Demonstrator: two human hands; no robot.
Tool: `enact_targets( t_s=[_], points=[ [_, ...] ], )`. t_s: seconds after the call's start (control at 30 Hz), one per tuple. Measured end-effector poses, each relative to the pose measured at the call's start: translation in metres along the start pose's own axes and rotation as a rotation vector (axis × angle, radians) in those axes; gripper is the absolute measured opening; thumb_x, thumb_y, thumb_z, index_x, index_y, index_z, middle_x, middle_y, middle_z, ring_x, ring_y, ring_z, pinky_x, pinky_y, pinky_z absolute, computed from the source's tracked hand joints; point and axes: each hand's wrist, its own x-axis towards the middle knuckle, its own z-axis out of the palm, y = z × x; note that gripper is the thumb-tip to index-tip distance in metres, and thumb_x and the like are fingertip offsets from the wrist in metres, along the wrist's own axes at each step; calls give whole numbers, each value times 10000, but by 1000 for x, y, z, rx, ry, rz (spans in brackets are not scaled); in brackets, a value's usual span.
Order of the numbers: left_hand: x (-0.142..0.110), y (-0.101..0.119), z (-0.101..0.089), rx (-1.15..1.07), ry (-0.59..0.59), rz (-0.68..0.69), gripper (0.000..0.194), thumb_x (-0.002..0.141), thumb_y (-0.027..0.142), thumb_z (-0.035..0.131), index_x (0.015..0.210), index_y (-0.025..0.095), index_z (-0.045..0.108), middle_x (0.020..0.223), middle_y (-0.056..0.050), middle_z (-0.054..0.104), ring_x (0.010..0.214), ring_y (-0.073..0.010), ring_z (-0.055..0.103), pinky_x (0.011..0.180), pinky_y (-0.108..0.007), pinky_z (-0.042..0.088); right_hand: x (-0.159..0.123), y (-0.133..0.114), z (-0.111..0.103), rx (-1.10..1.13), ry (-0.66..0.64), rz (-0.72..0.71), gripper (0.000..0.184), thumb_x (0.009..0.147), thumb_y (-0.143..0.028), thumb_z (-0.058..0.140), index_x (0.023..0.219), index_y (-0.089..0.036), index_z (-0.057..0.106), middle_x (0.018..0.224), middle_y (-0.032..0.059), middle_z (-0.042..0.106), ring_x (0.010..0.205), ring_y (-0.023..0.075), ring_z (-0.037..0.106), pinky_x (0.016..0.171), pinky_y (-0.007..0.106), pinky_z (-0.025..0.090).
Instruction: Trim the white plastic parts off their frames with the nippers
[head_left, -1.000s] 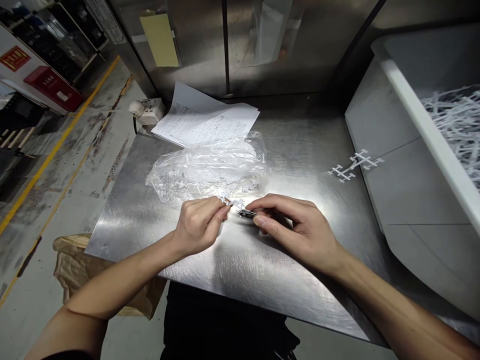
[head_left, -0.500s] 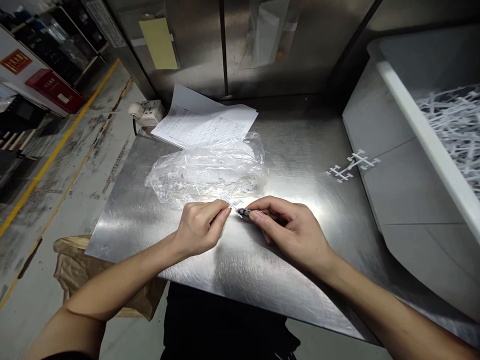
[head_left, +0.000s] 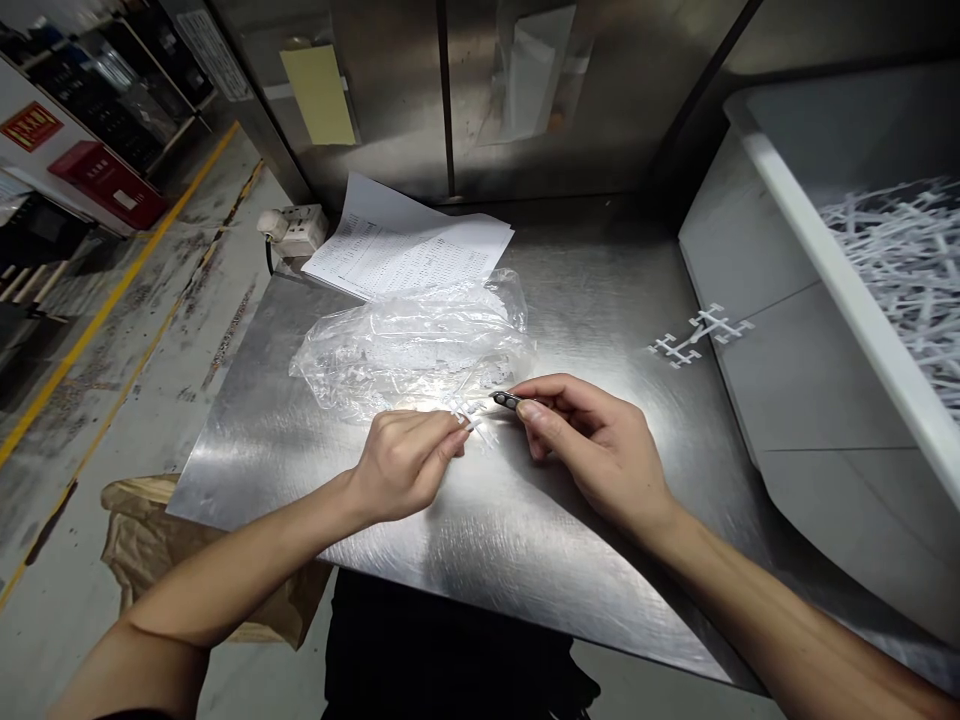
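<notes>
My left hand [head_left: 405, 462] pinches a small white plastic part [head_left: 471, 418] just above the steel table [head_left: 600, 300]. My right hand [head_left: 592, 445] grips a small dark metal tool [head_left: 507, 400] between thumb and fingers, its tip a little to the right of the white part. Both hands sit in front of a crumpled clear plastic bag [head_left: 412, 345] holding more small white pieces.
A white plastic sprue frame [head_left: 697, 335] lies at the table's right side, beside a grey bin [head_left: 825, 260] full of white sprue scraps [head_left: 907, 270]. Printed sheets [head_left: 409, 250] and a power strip [head_left: 296, 225] lie at the back left. A brown bag [head_left: 150, 540] sits on the floor.
My right hand has lifted the tool up and to the right, away from the white part. My left hand has dropped slightly toward the table with the part.
</notes>
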Motion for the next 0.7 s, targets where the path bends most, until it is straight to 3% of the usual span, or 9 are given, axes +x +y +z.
enact_targets(
  t_s=[0.3,0.5,0.7],
  points=[
    [0,4,2,99,6,106,193,1100,128,562,941,184,656,724,0,713,584,-137,636,572,-288,445,-4,3,6,-95,-8,-142,155,1015,-328,746,1091,-212,814,970,65,827,845,222,770,729,364,615],
    [-2,3,6,134,25,164,195,1085,111,582,913,193,627,657,27,627,539,-132,541,551,-309,387,-8,3,7,-188,-13,-244,123,1024,-277,745,1110,-223,813,922,32,818,778,195,749,720,350,603],
    [-3,2,7,129,14,184,145,1077,101,580,979,180,653,691,11,662,563,-141,579,556,-312,403,-10,3,7,-228,-14,-305,122,1033,-275,744,1129,-230,804,932,34,812,782,194,742,682,336,591]
  ],
)
